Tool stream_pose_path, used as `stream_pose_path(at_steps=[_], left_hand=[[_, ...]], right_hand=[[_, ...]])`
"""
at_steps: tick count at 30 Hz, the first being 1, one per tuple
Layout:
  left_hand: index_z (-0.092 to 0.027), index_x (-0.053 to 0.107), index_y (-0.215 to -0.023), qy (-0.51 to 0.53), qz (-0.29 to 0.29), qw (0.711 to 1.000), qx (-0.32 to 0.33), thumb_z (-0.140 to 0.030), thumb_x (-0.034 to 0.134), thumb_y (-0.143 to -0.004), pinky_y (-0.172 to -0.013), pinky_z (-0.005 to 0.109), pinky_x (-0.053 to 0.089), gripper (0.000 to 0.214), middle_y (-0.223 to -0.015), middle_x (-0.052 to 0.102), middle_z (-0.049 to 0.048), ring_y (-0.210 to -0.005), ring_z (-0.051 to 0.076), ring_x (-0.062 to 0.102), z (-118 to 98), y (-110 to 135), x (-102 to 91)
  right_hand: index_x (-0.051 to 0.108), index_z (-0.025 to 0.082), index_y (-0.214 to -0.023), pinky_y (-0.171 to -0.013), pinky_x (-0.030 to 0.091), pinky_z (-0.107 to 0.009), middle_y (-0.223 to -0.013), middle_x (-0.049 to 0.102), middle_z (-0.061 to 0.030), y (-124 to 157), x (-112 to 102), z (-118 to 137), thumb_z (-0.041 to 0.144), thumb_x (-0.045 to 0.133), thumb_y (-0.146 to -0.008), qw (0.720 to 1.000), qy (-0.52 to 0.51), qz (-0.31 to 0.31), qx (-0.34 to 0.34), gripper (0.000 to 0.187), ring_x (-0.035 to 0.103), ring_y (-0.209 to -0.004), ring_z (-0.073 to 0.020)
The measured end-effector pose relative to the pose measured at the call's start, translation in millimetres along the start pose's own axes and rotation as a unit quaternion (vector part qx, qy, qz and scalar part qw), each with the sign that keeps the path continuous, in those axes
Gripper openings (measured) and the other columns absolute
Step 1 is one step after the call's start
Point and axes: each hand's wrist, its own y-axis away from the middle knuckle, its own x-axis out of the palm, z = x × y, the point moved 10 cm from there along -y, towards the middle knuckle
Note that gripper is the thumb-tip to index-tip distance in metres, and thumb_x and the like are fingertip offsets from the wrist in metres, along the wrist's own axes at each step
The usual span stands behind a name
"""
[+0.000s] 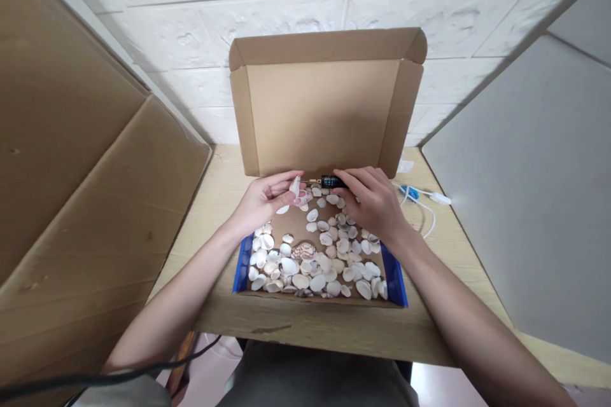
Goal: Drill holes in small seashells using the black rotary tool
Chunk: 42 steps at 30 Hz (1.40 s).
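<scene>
Over the far part of an open cardboard box, my left hand (272,197) is closed on a white spiral seashell (296,187), gripped between thumb and fingers. My right hand (370,200) wraps round a small black mini drill (330,182), held level and pointing left. Its brass chuck (315,181) and thin bit face the shell; whether the bit touches it I cannot tell. Below both hands, many pale clam-like shells (317,283) lie in the box. One larger brown-speckled shell (304,250) rests among them.
The box's lid (324,117) stands up against the white brick wall (305,13). Blue strips (397,276) line the box's sides. At right, a white cable (434,219) lies on the wooden table (449,254). Cardboard (119,172) walls the left; a pale panel (525,172) stands right.
</scene>
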Motion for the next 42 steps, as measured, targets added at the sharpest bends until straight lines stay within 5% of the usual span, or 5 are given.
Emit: stream_pose_path(at_steps=[13,19,35,42], left_hand=[[-0.016,0.062,-0.121,-0.011,-0.004,1.000,-0.006,-0.029,0.071,-0.077,-0.089,0.041,0.055,0.047,-0.105,0.074,0.0105,-0.092,0.024,0.071,0.7,1.0,-0.4],[-0.017,0.063,-0.119,-0.004,-0.025,1.000,-0.018,-0.030,0.074,-0.074,-0.089,0.041,0.054,0.048,-0.103,0.075,0.0103,-0.092,0.025,0.071,3.4,0.6,-4.8],[-0.018,0.064,-0.119,-0.003,-0.010,1.000,-0.020,-0.027,0.074,-0.074,-0.090,0.041,0.053,0.047,-0.104,0.074,0.0092,-0.090,0.023,0.071,5.1,-0.1,-2.3],[-0.017,0.064,-0.119,0.017,-0.012,1.000,-0.012,-0.025,0.073,-0.075,-0.087,0.036,0.055,0.045,-0.102,0.075,0.0076,-0.089,0.020,0.071,5.5,-0.5,-4.3]], right_hand=[[0.061,0.021,-0.118,-0.074,0.044,-0.036,-0.098,0.069,-0.0077,1.0,-11.0,5.9,0.019,0.056,-0.088,0.999,-0.005,-0.045,-0.023,0.030,0.060,-0.089,-0.0210],[0.063,0.014,-0.109,-0.068,0.047,-0.032,-0.087,0.068,-0.0087,1.8,6.0,2.2,0.029,0.051,-0.092,0.999,-0.031,0.022,-0.004,0.025,0.059,-0.076,-0.0191],[0.060,0.017,-0.113,-0.075,0.043,-0.034,-0.096,0.069,-0.0080,-0.9,-15.9,13.3,0.013,0.058,-0.085,0.997,0.019,-0.061,-0.053,0.027,0.059,-0.088,-0.0202],[0.062,0.016,-0.109,-0.067,0.046,-0.032,-0.089,0.070,-0.0083,1.1,3.8,4.3,0.028,0.052,-0.091,1.000,-0.020,0.011,-0.018,0.024,0.061,-0.077,-0.0189]])
